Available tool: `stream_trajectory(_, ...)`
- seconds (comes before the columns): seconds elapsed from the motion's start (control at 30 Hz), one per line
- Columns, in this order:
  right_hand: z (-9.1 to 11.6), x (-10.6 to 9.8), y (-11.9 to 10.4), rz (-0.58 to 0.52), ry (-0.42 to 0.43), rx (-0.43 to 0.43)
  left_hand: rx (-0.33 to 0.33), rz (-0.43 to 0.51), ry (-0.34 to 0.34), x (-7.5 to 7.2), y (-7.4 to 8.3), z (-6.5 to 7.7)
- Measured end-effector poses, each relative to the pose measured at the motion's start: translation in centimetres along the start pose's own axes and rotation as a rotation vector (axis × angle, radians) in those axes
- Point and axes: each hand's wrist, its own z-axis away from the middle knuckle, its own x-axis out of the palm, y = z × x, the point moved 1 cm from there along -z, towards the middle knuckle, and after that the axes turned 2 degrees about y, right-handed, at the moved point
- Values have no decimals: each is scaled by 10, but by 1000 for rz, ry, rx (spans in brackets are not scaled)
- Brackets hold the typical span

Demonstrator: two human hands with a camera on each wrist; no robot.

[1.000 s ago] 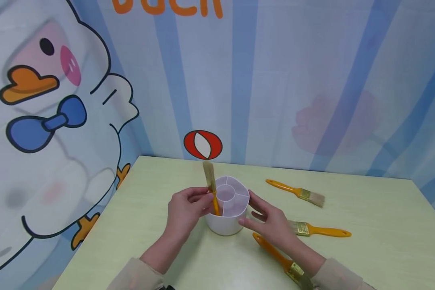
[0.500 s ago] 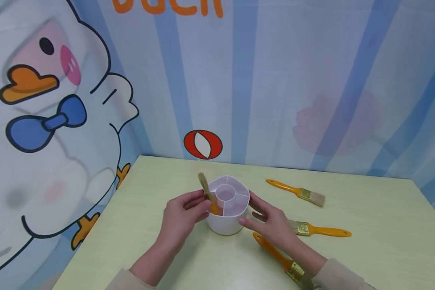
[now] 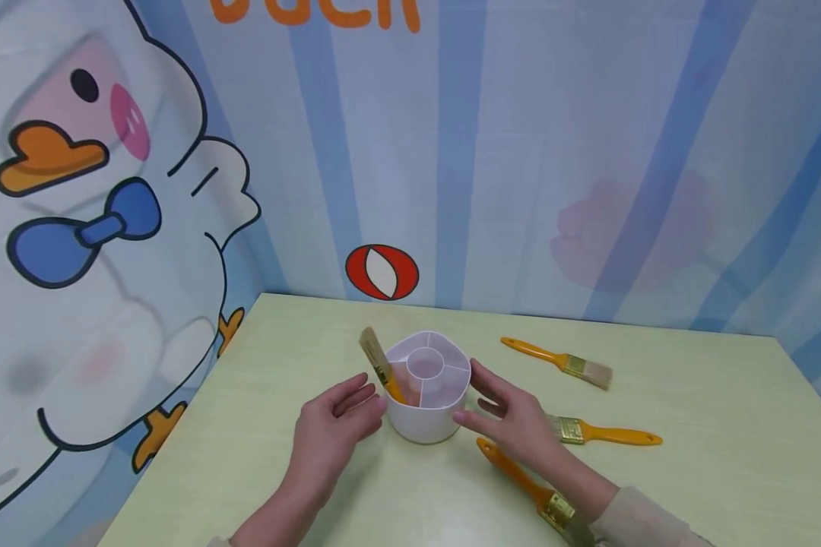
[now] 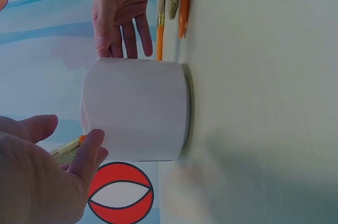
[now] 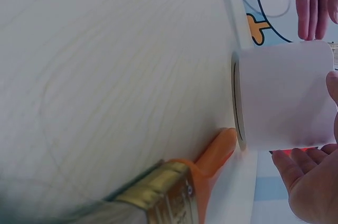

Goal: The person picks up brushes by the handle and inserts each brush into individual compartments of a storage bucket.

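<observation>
On the pale table (image 3: 711, 380) stands a white container (image 3: 424, 425) holding one brush (image 3: 382, 368), left hand (image 3: 330, 427) spread beside it, right hand (image 3: 517, 422) spread against it.

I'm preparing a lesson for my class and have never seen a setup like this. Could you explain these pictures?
There is no robot here, just a person's two bare hands. The widest picture comes from a camera on the head, looking forward and down. The other two come from wrist cameras, so things look turned sideways.

On the table stands a white cup with compartments; a slanted brush stands in it, bristles up. To its right lie a back brush, middle brush and front brush.

The right hand touches the cup; the left hand is beside it. Neither holds a brush.
</observation>
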Motion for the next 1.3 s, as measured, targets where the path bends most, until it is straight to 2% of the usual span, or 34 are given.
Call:
stream_trajectory(0.4, 2, -10, 2, 22, 21, -89, 54, 29, -32, 7, -15, 3)
stream_trajectory(0.67, 3, -19, 2, 42, 10, -72, 100, 14, -21, 13, -20, 1)
stream_trajectory(1.07, 7, -27, 1, 72, 1, -52, 116, -70, 9, 16, -25, -4)
stream_trajectory(1.3, 12, -33, 3, 143, -16, -53, 127, -111, 21, 15, -27, -8)
